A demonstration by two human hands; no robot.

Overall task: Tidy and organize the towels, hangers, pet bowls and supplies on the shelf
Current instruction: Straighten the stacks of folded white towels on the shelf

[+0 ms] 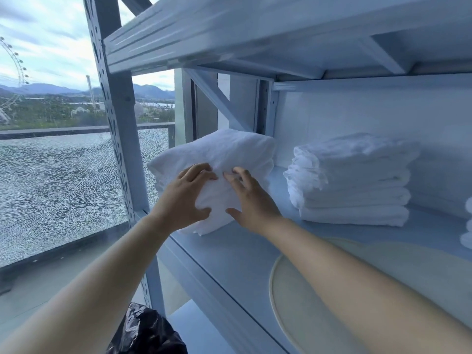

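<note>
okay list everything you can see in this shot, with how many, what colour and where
towel stack under the hands: one, white, left end of the shelf
second towel stack: one, white, to its right, apart from it
more towels: partly cut off, white, right edge
shelf unit: one, pale blue-grey metal, fills the right side
round flat item: one, cream, on the shelf in front; what it is cannot be told
plastic bag: one, black, bottom, below the shelf
window: cracked lower pane, left
left hand: fingers spread on the front of the towel stack
right hand: pressed on the same stack
</note>
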